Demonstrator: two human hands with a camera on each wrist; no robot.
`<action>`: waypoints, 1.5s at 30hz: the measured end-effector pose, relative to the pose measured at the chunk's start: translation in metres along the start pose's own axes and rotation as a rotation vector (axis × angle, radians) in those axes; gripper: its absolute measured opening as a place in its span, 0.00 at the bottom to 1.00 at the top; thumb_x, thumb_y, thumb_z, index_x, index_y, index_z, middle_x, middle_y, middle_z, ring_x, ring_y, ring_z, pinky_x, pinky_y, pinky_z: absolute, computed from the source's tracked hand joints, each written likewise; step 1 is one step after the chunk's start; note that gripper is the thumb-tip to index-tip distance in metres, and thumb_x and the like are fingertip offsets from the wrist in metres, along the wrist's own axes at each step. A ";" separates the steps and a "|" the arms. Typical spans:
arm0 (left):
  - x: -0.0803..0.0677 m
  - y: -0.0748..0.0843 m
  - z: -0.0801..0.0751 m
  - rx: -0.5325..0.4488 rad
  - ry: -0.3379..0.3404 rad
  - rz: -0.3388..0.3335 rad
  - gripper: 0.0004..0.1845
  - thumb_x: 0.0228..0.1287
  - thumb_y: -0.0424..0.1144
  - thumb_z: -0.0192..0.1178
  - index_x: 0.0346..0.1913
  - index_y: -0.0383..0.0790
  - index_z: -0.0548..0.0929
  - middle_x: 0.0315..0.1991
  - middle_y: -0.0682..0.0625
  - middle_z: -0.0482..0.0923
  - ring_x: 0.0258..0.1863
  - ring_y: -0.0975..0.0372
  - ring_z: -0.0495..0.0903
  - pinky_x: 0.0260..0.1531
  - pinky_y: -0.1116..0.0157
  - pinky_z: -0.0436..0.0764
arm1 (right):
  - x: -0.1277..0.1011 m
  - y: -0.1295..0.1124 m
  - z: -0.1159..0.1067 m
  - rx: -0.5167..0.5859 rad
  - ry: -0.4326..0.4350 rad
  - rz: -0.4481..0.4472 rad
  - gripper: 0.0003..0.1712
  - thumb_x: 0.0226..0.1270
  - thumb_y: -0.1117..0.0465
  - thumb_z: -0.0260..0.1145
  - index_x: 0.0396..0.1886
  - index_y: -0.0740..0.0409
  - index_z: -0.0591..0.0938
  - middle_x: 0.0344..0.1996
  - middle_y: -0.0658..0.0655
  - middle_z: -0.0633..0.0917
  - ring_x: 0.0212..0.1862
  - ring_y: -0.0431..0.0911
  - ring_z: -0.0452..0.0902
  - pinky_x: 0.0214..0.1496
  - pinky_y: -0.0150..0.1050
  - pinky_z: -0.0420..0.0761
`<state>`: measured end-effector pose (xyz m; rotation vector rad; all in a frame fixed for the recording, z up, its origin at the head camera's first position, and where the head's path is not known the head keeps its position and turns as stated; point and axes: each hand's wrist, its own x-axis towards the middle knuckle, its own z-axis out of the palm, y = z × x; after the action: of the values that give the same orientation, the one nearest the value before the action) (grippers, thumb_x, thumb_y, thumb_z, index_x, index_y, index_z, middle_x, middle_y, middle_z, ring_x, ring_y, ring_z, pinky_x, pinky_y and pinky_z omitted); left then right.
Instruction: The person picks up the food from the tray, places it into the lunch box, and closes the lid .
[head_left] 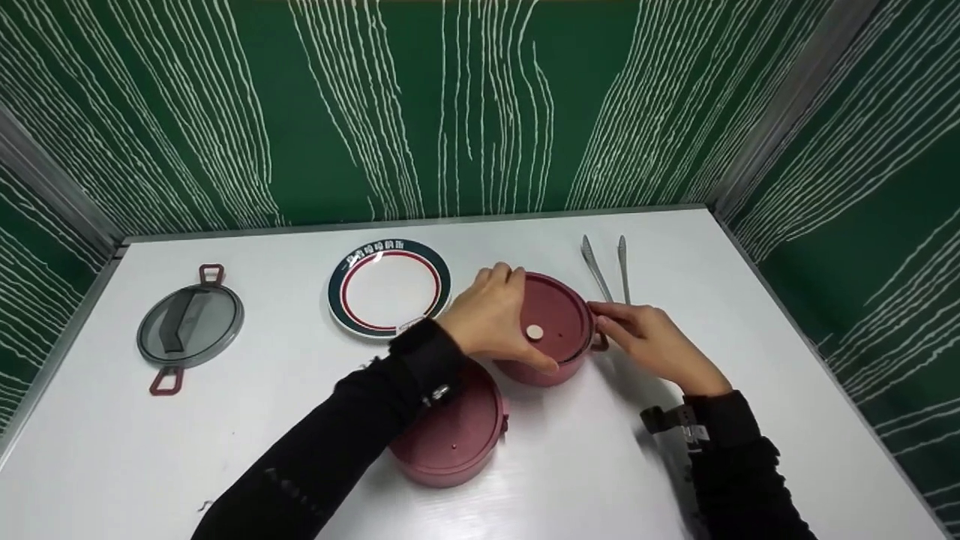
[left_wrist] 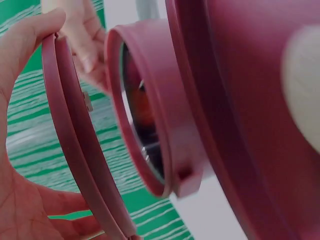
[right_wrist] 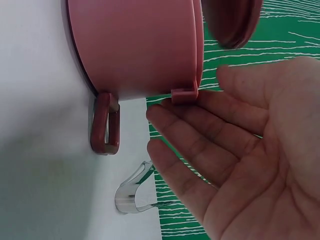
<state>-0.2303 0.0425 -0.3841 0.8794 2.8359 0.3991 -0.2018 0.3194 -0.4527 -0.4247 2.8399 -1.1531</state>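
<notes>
On the white surface [head_left: 225,450] two dark-red round containers stand; the farther container [head_left: 551,337] lies between both hands, the nearer container [head_left: 450,435] under the left forearm; the left hand [head_left: 491,319] sits on top of the farther one, its fingers curled round the edge of the lid [head_left: 555,319]; the right hand [head_left: 652,341] is at the container's right side, fingers [right_wrist: 200,145] straight and unclenched, tips against the side tab [right_wrist: 182,95] by the loop handle [right_wrist: 104,125]; metal tongs [head_left: 606,268] lie just beyond.
</notes>
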 end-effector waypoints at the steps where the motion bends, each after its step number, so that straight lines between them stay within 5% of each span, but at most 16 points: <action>1: 0.003 0.003 0.003 0.015 -0.009 0.004 0.77 0.37 0.76 0.81 0.83 0.30 0.61 0.75 0.37 0.68 0.73 0.47 0.70 0.73 0.56 0.79 | 0.000 0.000 0.000 -0.010 0.006 -0.003 0.23 0.87 0.58 0.58 0.71 0.63 0.81 0.64 0.63 0.87 0.66 0.57 0.85 0.67 0.45 0.83; 20: 0.021 0.010 0.028 0.047 0.039 0.011 0.71 0.36 0.75 0.82 0.77 0.31 0.68 0.66 0.38 0.73 0.64 0.47 0.75 0.65 0.57 0.83 | 0.002 -0.004 0.000 0.029 0.024 -0.025 0.22 0.85 0.59 0.61 0.69 0.65 0.83 0.62 0.66 0.88 0.63 0.58 0.86 0.58 0.24 0.80; 26: 0.023 0.004 0.029 -0.005 0.009 0.001 0.78 0.35 0.76 0.82 0.83 0.30 0.59 0.76 0.35 0.66 0.74 0.45 0.71 0.73 0.55 0.79 | 0.003 -0.005 0.000 0.028 0.003 -0.014 0.25 0.85 0.58 0.61 0.72 0.67 0.79 0.65 0.67 0.85 0.65 0.62 0.85 0.65 0.44 0.86; 30: 0.019 -0.004 0.020 -0.086 -0.054 -0.004 0.81 0.39 0.74 0.82 0.86 0.30 0.49 0.85 0.33 0.52 0.86 0.45 0.56 0.83 0.54 0.67 | 0.001 -0.006 0.000 0.053 -0.001 -0.007 0.32 0.84 0.53 0.63 0.77 0.68 0.73 0.70 0.68 0.81 0.71 0.64 0.79 0.73 0.59 0.79; 37: 0.007 -0.030 0.001 -0.177 -0.168 0.032 0.80 0.48 0.68 0.82 0.87 0.30 0.39 0.89 0.35 0.35 0.89 0.48 0.39 0.88 0.54 0.51 | 0.002 -0.012 0.003 -0.048 -0.008 -0.022 0.60 0.69 0.40 0.77 0.88 0.57 0.55 0.86 0.63 0.60 0.85 0.63 0.56 0.84 0.67 0.62; 45: 0.004 -0.049 0.011 -0.177 -0.247 0.099 0.72 0.60 0.67 0.75 0.87 0.33 0.38 0.89 0.38 0.33 0.90 0.50 0.37 0.88 0.48 0.51 | 0.023 -0.013 0.018 -0.179 -0.096 -0.091 0.78 0.57 0.30 0.80 0.89 0.61 0.42 0.88 0.64 0.44 0.89 0.63 0.39 0.87 0.66 0.54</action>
<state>-0.2574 0.0086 -0.4087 0.9625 2.4973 0.5073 -0.2179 0.2924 -0.4554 -0.6078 2.8764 -0.8670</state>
